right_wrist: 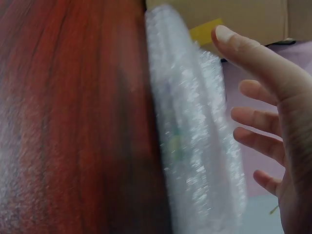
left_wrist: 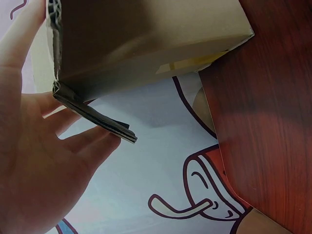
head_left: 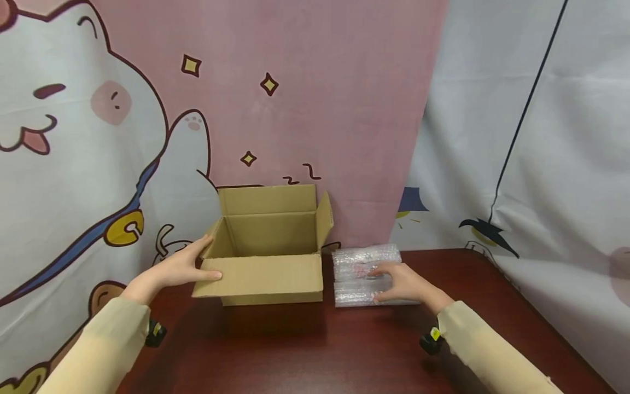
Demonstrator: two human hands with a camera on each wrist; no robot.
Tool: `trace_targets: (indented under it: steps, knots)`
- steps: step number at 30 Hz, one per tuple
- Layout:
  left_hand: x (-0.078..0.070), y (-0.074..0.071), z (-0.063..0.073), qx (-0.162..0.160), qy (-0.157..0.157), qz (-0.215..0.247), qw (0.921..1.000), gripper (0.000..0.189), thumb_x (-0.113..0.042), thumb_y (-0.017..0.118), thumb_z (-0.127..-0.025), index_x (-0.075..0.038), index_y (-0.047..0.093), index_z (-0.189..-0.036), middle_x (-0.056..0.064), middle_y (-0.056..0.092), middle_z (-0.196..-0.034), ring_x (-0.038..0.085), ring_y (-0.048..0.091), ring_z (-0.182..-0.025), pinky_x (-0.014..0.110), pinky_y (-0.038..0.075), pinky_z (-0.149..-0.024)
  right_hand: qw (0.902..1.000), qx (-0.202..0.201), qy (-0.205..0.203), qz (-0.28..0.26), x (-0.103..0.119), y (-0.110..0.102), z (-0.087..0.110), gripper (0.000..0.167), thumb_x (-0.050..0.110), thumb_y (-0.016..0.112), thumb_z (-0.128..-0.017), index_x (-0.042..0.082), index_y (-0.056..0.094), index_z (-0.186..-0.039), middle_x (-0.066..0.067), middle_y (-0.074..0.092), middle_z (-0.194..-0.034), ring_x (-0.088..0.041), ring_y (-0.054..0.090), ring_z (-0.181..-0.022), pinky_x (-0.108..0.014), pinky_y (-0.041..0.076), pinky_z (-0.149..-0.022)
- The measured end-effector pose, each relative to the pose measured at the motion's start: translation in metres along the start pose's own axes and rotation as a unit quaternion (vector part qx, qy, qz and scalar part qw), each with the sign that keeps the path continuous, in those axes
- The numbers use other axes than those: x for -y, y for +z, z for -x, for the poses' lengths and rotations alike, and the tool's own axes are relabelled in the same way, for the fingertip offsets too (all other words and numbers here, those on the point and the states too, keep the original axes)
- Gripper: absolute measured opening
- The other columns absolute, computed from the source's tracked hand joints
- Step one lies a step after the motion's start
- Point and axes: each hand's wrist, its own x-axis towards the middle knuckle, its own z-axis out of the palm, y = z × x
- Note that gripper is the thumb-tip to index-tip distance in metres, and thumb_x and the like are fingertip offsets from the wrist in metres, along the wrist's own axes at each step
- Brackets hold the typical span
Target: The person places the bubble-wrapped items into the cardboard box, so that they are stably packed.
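Note:
An open cardboard box (head_left: 273, 276) stands on the table in the head view, its flaps folded outward. My left hand (head_left: 179, 267) grips its left front corner. The thumb lies over the front flap, and in the left wrist view the fingers (left_wrist: 97, 144) reach behind the side flap. To the right of the box lies a bubble-wrapped package (head_left: 358, 260); what is inside is unclear. Over its right part is my right hand (head_left: 406, 284), with fingers spread and loosely bent. A gap shows between that hand and the bubble wrap (right_wrist: 195, 146) in the right wrist view.
A dark red wooden table (head_left: 275, 355) carries both things. Behind it hangs a pink and white cartoon-printed cloth (head_left: 344, 109), close to the box's back. Yellow tape (right_wrist: 207, 32) shows on the box's outside. The table's right edge runs along a white cloth (head_left: 566, 180).

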Motion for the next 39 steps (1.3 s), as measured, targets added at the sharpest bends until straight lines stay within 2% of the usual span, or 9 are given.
trace_targets:
  steps: [5,15,23,32,39]
  knots:
    - [0.001,0.0,0.0,-0.001,-0.002,0.0,1.0,0.108,-0.048,0.075,-0.081,0.007,0.015,-0.152,0.034,0.012,-0.154,0.052,0.014,-0.139,0.067,0.021,-0.105,0.9998,0.0,-0.012,0.017,-0.011,0.007,0.001,0.061,0.053,0.083,-0.069,0.016,0.072,-0.115,0.004,0.066,-0.116,-0.02,0.059,-0.11,-0.046,0.049,-0.089]
    - [0.002,0.001,-0.004,-0.002,-0.003,-0.003,1.0,0.108,-0.05,0.075,-0.081,0.007,0.016,-0.152,0.033,0.013,-0.154,0.051,0.014,-0.14,0.066,0.02,-0.106,0.998,0.002,-0.035,0.053,-0.015,0.013,-0.001,0.061,0.055,0.083,-0.067,0.018,0.072,-0.114,0.001,0.066,-0.115,-0.02,0.06,-0.109,-0.044,0.048,-0.091]
    - [0.0,0.0,-0.003,-0.002,-0.001,-0.005,1.0,0.107,-0.048,0.075,-0.081,0.008,0.017,-0.151,0.034,0.014,-0.154,0.051,0.015,-0.139,0.066,0.02,-0.106,0.9951,0.015,-0.041,0.089,-0.013,0.016,-0.004,0.061,0.052,0.085,-0.064,0.019,0.072,-0.114,-0.003,0.066,-0.116,-0.025,0.057,-0.111,-0.058,0.038,-0.093]
    - [0.003,0.001,-0.003,-0.005,-0.002,-0.008,1.0,0.108,-0.049,0.075,-0.081,0.008,0.017,-0.151,0.033,0.014,-0.154,0.05,0.015,-0.139,0.065,0.021,-0.106,0.9945,0.022,-0.016,0.101,-0.014,0.019,-0.004,0.061,0.046,0.088,-0.061,0.025,0.071,-0.116,0.003,0.065,-0.12,-0.02,0.055,-0.114,-0.048,0.032,-0.083]
    - [0.005,0.002,-0.003,-0.008,-0.002,-0.01,0.9999,0.108,-0.049,0.076,-0.08,0.008,0.017,-0.151,0.034,0.015,-0.153,0.051,0.017,-0.139,0.066,0.021,-0.106,0.9941,0.023,-0.032,0.102,-0.017,0.021,-0.004,0.061,0.045,0.088,-0.063,0.024,0.07,-0.117,0.002,0.065,-0.121,-0.021,0.055,-0.115,-0.048,0.034,-0.086]
